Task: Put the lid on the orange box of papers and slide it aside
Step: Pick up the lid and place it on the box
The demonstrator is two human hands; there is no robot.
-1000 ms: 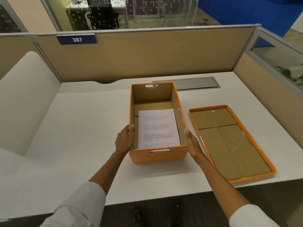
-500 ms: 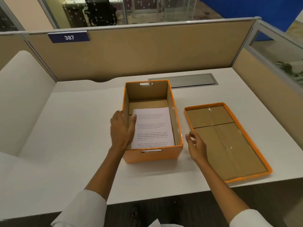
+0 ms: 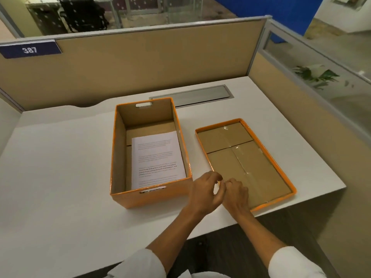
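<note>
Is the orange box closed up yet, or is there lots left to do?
Not yet. The papers are in the orange box, which is open. The lid lies upside down beside it, with the left hand and right hand at its near corner. Lidding and sliding remain.

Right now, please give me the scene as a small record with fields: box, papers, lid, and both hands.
box: orange box open, upright on white desk
papers: white printed sheets lying flat inside the box
lid: orange lid upside down on the desk, right of the box, apart from it
left hand: at the lid's near left corner, grip unclear
right hand: over the same corner, grip unclear
</note>
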